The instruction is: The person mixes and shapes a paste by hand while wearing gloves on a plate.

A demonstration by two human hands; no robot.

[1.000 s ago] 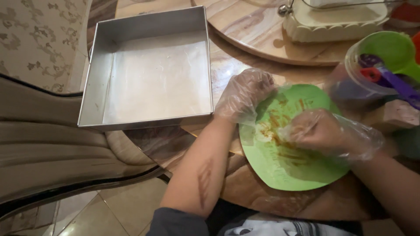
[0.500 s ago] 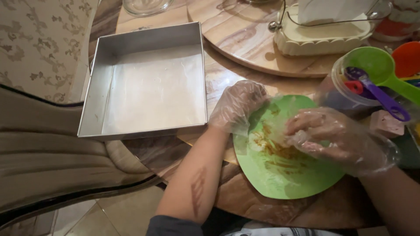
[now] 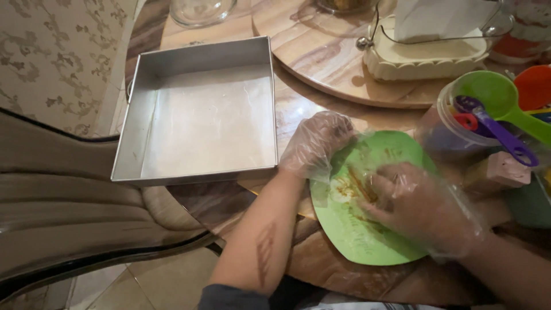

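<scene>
Green plate (image 3: pixel 367 229) sits at table edge w/ brown smears; your left hand (image 3: pixel 315 143) grips its rim, right hand (image 3: pixel 422 206) lies flat on it, fingers loose. Square metal pan (image 3: pixel 201 112) just left; measuring spoons (image 3: pixel 499 117) crowd right.

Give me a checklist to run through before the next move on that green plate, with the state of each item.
1. Gloves on both hands: left hand and right hand covered, ok.
2. Left hand steadies the green plate at its rim: ok.
3. Right hand rests flat on the plate's brown smears: ok.
4. Square metal pan lined and empty: ok.
5. Plate fully on the table: cannot tell.
</scene>
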